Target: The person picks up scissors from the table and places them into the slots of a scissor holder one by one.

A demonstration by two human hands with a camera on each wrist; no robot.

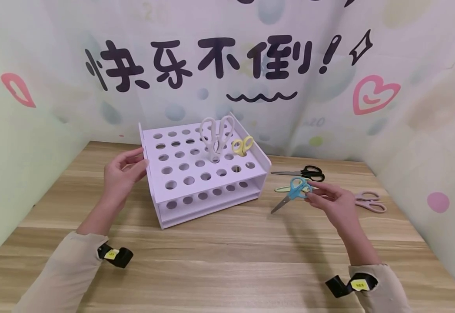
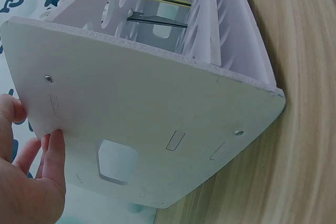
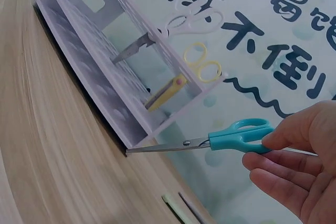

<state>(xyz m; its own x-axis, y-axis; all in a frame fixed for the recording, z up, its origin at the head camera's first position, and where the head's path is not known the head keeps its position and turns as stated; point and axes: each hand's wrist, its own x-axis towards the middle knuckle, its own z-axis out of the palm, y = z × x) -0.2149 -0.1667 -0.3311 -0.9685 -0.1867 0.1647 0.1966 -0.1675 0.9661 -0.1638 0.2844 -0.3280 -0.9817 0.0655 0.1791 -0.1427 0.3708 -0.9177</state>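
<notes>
Blue-handled scissors hang above the table in my right hand, which pinches one handle loop between thumb and fingers. The blades point down and left, towards the rack in the right wrist view. My left hand touches the outer side panel of a pale lilac rack with its fingertips, as the left wrist view shows too. White-handled scissors and small yellow scissors stand in holes of the rack's top, blades down inside.
Right of the rack lie black-handled scissors, a light green pair partly behind the blue ones, and pink-handled scissors beyond my right hand. A printed cloth hangs behind the wooden table.
</notes>
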